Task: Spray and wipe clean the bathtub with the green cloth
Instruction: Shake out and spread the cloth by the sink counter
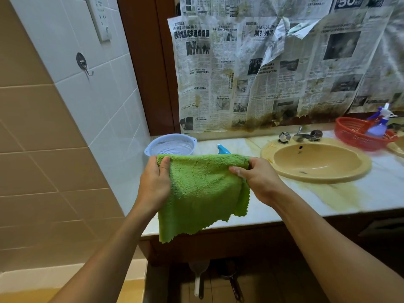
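Note:
A green cloth [201, 193] hangs spread out in front of the counter, held by its top edge. My left hand [154, 184] grips the cloth's upper left corner and my right hand [258, 178] grips the upper right corner. Behind the cloth, only the top of a blue spray bottle [223, 150] shows on the counter. A second spray bottle [379, 125] leans in a red basket [354, 136] at the far right. The yellowish rim of the bathtub [129, 289] shows at the bottom left.
A marble counter [328, 197] holds a beige sink [314, 162] with chrome taps [300, 136] and a white colander [171, 145]. Stained newspaper [262, 73] covers the wall behind. A metal hook [84, 64] sticks on the tiled left wall. Brushes lie under the counter.

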Demonstrator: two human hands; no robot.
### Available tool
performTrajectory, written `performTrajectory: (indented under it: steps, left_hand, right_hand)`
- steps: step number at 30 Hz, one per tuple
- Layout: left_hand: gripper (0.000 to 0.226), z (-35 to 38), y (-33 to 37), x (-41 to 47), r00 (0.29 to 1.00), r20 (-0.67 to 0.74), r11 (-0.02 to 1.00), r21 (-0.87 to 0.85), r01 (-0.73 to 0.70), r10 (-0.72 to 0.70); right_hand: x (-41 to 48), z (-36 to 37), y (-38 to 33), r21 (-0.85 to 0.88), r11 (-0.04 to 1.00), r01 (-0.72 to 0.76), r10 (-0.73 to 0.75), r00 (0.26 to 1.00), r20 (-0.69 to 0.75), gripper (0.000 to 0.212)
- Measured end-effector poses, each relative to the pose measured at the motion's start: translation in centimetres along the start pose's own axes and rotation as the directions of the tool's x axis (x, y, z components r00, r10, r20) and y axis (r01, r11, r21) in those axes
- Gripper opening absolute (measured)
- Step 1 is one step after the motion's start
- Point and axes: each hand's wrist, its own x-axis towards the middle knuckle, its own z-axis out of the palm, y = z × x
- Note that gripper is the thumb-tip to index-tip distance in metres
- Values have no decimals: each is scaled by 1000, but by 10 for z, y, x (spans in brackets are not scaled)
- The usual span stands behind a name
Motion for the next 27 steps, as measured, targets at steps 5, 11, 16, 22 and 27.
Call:
performTrajectory:
  steps: [5, 11, 16, 22, 27]
  left_hand:
    - [37, 11, -11, 1, 976, 48, 970, 132, 203, -211]
    - [86, 13, -48, -7, 806, 178, 781, -200, 592, -565]
    - [64, 0, -59, -11, 760, 326, 679, -343, 649, -562]
    - [59, -17, -33, -3, 755, 457, 628, -428, 650, -470]
    - [73, -34, -17, -7, 785, 580, 975, 170, 144, -217]
  right_hand:
    - [-2, 20, 18, -224, 971, -79, 37, 982, -186, 13]
    - [-5, 21, 34, -22, 912, -409, 409, 913, -9, 94]
    - [-18, 14, 35, -454, 871, -190, 325, 915, 240, 100]
    - [-26, 30, 33, -877, 425, 222, 286, 887, 363, 79]
    - [-14, 31, 20, -899, 305, 314, 65, 935, 348, 18]
